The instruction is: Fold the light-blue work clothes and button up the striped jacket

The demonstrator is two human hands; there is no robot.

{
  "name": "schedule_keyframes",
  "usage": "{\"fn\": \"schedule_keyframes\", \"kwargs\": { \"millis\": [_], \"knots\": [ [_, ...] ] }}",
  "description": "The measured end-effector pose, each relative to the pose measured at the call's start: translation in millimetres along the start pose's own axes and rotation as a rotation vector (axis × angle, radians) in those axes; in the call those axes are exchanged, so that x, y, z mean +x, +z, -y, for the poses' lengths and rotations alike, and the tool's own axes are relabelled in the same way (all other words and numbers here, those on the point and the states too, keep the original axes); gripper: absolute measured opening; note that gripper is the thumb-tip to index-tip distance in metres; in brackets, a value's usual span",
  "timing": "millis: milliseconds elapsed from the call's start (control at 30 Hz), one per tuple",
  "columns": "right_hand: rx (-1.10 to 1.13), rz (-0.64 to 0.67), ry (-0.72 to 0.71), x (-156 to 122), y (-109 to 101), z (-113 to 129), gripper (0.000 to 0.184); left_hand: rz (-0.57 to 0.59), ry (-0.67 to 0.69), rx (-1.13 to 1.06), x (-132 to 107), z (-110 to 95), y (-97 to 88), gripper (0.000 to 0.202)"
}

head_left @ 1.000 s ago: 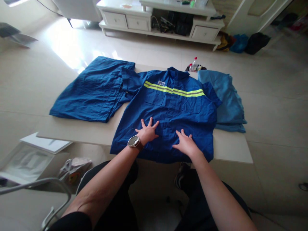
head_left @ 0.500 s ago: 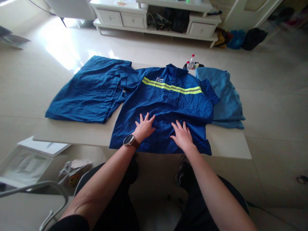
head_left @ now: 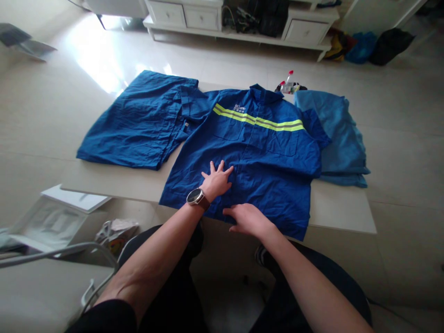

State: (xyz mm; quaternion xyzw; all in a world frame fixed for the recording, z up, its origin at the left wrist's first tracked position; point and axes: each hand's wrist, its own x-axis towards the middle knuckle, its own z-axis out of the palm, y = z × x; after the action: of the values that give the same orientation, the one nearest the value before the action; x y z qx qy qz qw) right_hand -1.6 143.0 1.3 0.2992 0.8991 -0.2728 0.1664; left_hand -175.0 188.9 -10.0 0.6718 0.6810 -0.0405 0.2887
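Observation:
A dark blue work shirt (head_left: 274, 171) lies front up on a low pale table (head_left: 118, 187). It has a collar, chest pockets and a yellow-grey reflective stripe. Flat on its lower front, fingers spread, rests my left hand (head_left: 217, 181), with a watch (head_left: 196, 196) on that wrist. My right hand (head_left: 248, 218) is at the bottom hem, its thumb apart from the forefinger and its other fingers partly hidden. Whether it touches the cloth I cannot tell. To the left lies folded blue clothing (head_left: 135, 125); lighter blue folded cloth (head_left: 340, 138) sits partly under the shirt's right sleeve.
Small bottles with red caps (head_left: 288, 82) stand behind the table. A white cabinet (head_left: 204, 18) and several bags (head_left: 362, 47) are farther back. At lower left are a clear-sided box (head_left: 55, 217), a plastic bag (head_left: 118, 233) and a grey metal tube frame (head_left: 79, 247).
My right hand has moved from lying spread on the shirt front down and left to the hem. My left hand stays on the cloth. The whole view has shifted slightly.

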Motion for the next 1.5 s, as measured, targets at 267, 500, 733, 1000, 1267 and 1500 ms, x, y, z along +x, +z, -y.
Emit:
{"fn": "schedule_keyframes", "kwargs": {
  "millis": [267, 500, 733, 1000, 1267, 1500],
  "knots": [
    [0.12, -0.154, 0.044, -1, -12, -12, 0.027, -0.162, -0.026, -0.051, -1, -13, -2.3, 0.068],
    [0.463, -0.7, 0.253, -10, -43, -48, 0.005, -0.689, 0.197, -0.446, -14, -32, -15.4, 0.026],
    [0.674, -1.052, 0.382, -14, -50, -59, 0.015, -0.32, 0.509, -0.822, -56, -70, 25.5, 0.036],
    [0.919, -0.97, 0.257, -14, -54, -56, 0.032, -0.098, -0.011, -1.661, -19, -77, 33.3, 0.055],
    [0.883, -0.92, 0.232, -10, -45, -51, 0.023, -0.168, -0.011, -1.649, -15, -71, 29.8, 0.033],
    [0.869, -1.069, 0.323, -6, -44, -54, 0.018, -0.187, 0.046, -1.648, -13, -72, 28.6, 0.025]
  ]
}}
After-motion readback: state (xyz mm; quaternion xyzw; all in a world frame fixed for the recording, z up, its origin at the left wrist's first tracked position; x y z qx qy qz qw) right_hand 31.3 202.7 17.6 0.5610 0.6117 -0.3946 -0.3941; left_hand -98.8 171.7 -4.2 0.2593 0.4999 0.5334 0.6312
